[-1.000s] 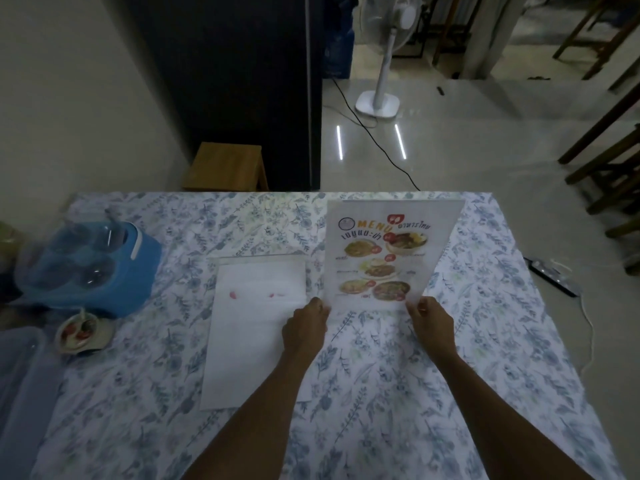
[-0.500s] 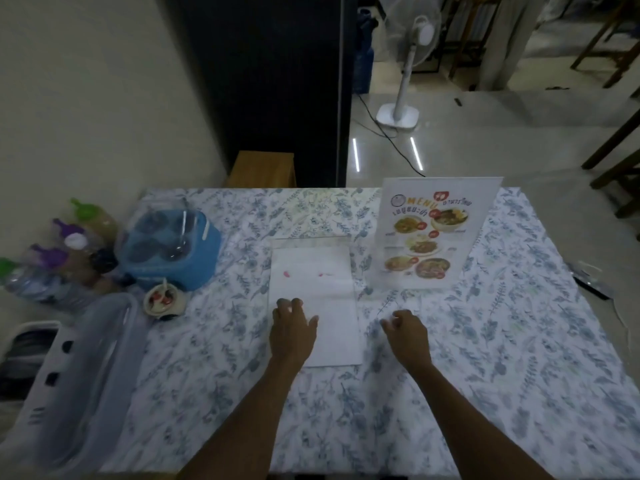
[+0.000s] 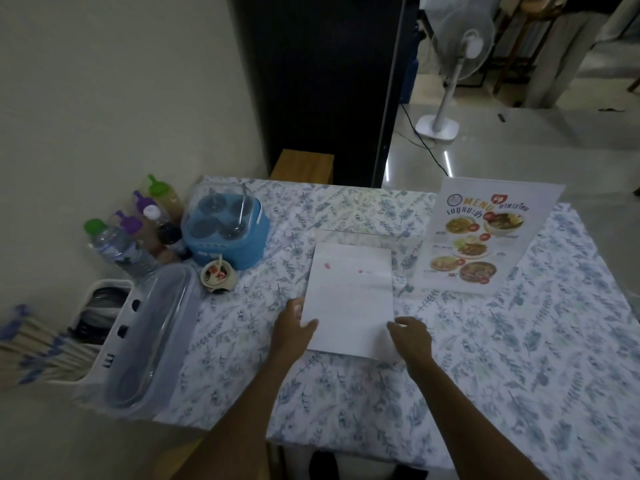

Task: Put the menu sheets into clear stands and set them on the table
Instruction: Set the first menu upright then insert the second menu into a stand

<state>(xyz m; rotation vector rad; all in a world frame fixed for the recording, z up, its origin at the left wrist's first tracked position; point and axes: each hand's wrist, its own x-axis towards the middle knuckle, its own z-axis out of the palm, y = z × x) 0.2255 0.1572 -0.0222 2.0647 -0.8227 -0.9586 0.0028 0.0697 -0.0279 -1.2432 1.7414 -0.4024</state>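
A dim room with a pale wall, a dark panel and a fan point(image 3: 464, 39) on the glossy floor lies beyond a table point(image 3: 519, 375) under a floral cloth. At the table's far right a filled stand point(image 3: 485, 237) stands upright, its menu facing the camera. At the middle a blank-side sheet point(image 3: 349, 299) lies on a flat clear stand point(image 3: 360, 235), whose far edge shows beyond it. The left hand point(image 3: 294, 327) pinches the sheet's near left edge, thumb on top. The right hand point(image 3: 412, 336) touches the near right corner with curled fingers; whether it grips cannot be told. Bottles point(image 3: 138, 223), a blue caddy point(image 3: 225, 233) and a small bowl point(image 3: 218, 275) sit at far left.
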